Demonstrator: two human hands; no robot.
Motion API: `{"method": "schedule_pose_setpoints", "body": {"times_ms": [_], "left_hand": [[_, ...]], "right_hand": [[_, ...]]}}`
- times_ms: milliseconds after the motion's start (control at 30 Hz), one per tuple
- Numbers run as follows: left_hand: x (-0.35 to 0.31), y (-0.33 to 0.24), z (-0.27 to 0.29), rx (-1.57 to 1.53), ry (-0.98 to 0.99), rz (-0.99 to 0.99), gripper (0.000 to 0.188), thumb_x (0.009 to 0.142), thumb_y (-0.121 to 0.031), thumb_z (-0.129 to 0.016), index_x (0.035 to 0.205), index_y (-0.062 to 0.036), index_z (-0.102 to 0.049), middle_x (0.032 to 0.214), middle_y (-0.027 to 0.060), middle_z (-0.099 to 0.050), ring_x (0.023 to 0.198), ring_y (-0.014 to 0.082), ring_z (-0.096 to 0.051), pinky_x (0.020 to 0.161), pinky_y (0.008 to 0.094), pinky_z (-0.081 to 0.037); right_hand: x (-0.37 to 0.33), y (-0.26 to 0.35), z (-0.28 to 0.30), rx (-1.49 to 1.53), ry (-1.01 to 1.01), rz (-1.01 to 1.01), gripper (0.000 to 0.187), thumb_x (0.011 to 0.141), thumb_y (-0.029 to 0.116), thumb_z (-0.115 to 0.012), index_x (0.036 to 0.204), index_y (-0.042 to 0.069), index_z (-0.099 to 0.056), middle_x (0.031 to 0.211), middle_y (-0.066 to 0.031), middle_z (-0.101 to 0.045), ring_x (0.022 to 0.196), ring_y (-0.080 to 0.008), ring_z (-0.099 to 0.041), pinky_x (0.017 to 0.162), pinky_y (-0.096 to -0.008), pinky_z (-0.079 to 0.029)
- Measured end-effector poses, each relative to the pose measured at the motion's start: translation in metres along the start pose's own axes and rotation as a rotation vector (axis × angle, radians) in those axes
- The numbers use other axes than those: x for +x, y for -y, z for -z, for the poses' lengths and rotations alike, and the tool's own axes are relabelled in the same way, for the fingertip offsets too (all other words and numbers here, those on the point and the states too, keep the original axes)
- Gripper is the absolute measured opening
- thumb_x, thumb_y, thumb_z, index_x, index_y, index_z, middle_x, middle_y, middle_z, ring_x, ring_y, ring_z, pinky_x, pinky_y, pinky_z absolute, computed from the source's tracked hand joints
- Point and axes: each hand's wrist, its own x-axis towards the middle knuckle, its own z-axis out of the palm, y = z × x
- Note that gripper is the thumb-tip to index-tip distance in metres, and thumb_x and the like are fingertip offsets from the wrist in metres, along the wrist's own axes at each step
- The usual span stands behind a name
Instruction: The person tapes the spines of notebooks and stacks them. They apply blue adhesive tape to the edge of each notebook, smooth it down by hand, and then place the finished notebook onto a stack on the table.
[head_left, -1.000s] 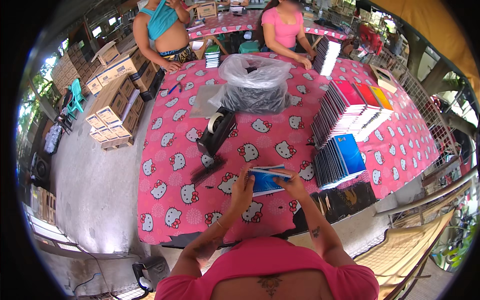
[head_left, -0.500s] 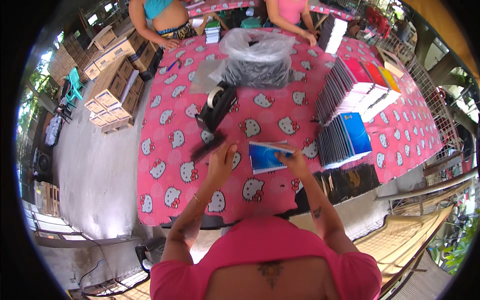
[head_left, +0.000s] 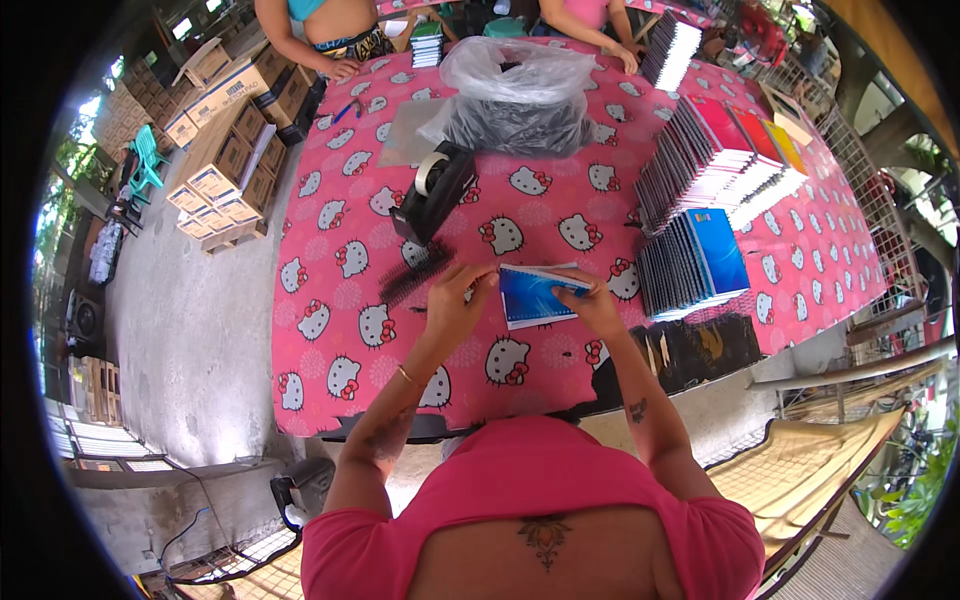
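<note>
My right hand [head_left: 594, 304] grips a small blue notebook [head_left: 538, 294] by its right side, thumb on the cover. White page edges show around the cover, and a row of small holes runs along its lower edge. My left hand [head_left: 462, 298] is closed in a pinch at the notebook's upper left corner; whatever its fingertips hold is too small to make out. Just beyond that hand lies a bundle of thin black spiral coils [head_left: 416, 274]. Farther off stands a black tape dispenser [head_left: 436, 192] with a pale roll.
At right are stacked blue spiral notebooks [head_left: 690, 264], with red and yellow ones [head_left: 720, 150] behind. A clear plastic bag of dark contents [head_left: 515, 105] sits mid-table. Two people stand across the pink tablecloth [head_left: 330, 390]. Cartons [head_left: 225, 165] are piled on the floor at left.
My left hand has moved right to the notebook's corner, its fingers now pinched there. My right hand keeps its hold on the notebook. The whole view has shifted slightly.
</note>
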Motion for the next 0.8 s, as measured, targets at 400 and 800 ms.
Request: {"method": "schedule_pose_setpoints", "body": {"times_ms": [400, 800], "left_hand": [[0.018, 0.005, 0.006, 0.079, 0.134, -0.122, 0.020, 0.089, -0.014, -0.071, 0.107, -0.0071, -0.067, 0.091, 0.0089, -0.062, 0.076, 0.0259, -0.065, 0.066, 0.0369, -0.052], [0.036, 0.019, 0.009, 0.239, 0.393, -0.227, 0.023, 0.089, -0.024, -0.069, 0.108, -0.0124, -0.062, 0.096, 0.0080, -0.058, 0.079, 0.0316, -0.064, 0.066, 0.0441, -0.053]], "right_hand": [[-0.001, 0.002, 0.000, 0.010, 0.005, -0.011, 0.032, 0.090, -0.001, -0.066, 0.122, 0.003, -0.069, 0.110, -0.0001, -0.070, 0.095, -0.0048, -0.057, 0.081, -0.0214, -0.047], [-0.002, 0.000, -0.002, 0.012, 0.004, -0.026, 0.032, 0.090, 0.001, -0.068, 0.122, 0.003, -0.069, 0.111, -0.0021, -0.071, 0.098, -0.0072, -0.059, 0.086, -0.0241, -0.048]]}}
